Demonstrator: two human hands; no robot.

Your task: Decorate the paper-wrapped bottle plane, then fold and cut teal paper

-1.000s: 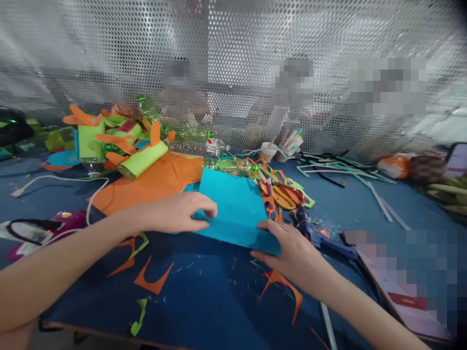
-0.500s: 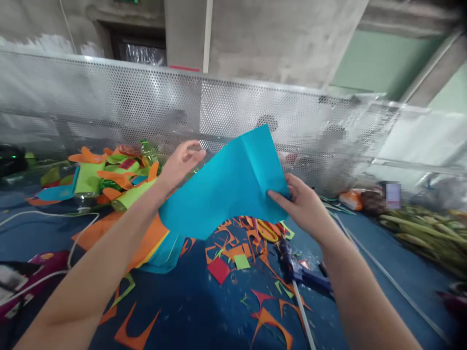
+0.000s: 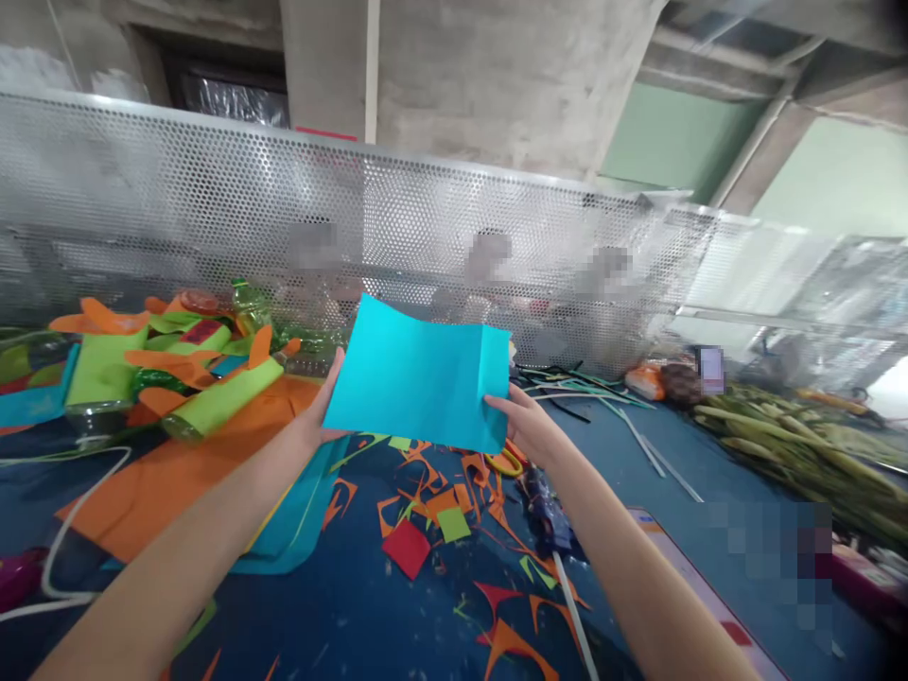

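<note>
A bright blue sheet of paper (image 3: pixel 418 378) is held up in front of me, with a fold line near its right end. My right hand (image 3: pixel 529 421) pinches its right edge, the thumb on the near face and the other fingers partly behind. At the left edge my left hand (image 3: pixel 321 409) grips the sheet, its fingers largely hidden behind it. Below lie orange paper scraps (image 3: pixel 440 501), a red paper square (image 3: pixel 407 549) and a light green square (image 3: pixel 453 524). Near my right forearm is a dark blue glue gun (image 3: pixel 551 520), partly covered, beside yellow-handled scissors (image 3: pixel 505 462).
Bottles wrapped in green and orange paper (image 3: pixel 223 397) crowd the left, above orange sheets (image 3: pixel 156 473) and blue sheets (image 3: pixel 298 520). A white cable (image 3: pixel 53 558) curls there. Dried stalks (image 3: pixel 794 445) lie at right. A perforated metal screen (image 3: pixel 440 227) stands behind the table.
My left hand has come down from above the sheet onto its left edge. The sheet has swung level and lower, with my right hand still on it. The view has turned right.
</note>
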